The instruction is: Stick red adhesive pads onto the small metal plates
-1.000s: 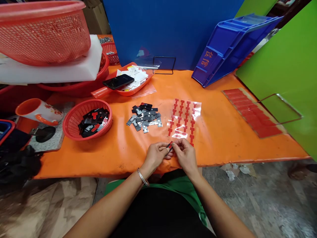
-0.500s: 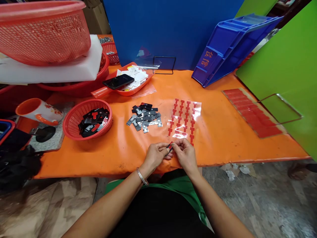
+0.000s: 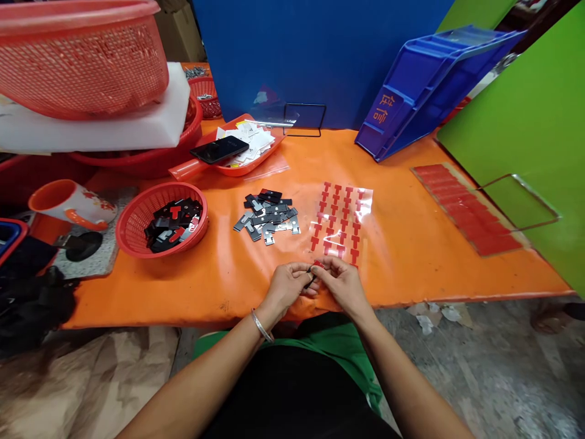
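Note:
Close to the table's front edge, my left hand (image 3: 287,285) is closed on a small black plate (image 3: 310,281), mostly covered by fingers. My right hand (image 3: 343,285) meets it there, its thumb and fingers pinching a red sticker (image 3: 319,264) at the plate's far end. Whether the sticker lies fully flat on the plate I cannot tell. Just beyond my hands lies a clear sheet of red T-shaped stickers (image 3: 343,216). A loose pile of black and silver plates (image 3: 269,213) sits to its left. Further left, a red basket (image 3: 125,228) holds more plates, some bearing red T shapes.
A red scoop (image 3: 237,172) holds white paper pieces, with a black phone (image 3: 219,149) on top. At left are a mug (image 3: 68,204) and stacked red baskets (image 3: 82,73). A blue crate (image 3: 411,91) leans at the back right, near a red sticker sheet (image 3: 466,207).
My right thumb and fingers have shifted slightly over the far end of the plate, and the plate has tilted, showing less of its face. My left hand keeps its hold.

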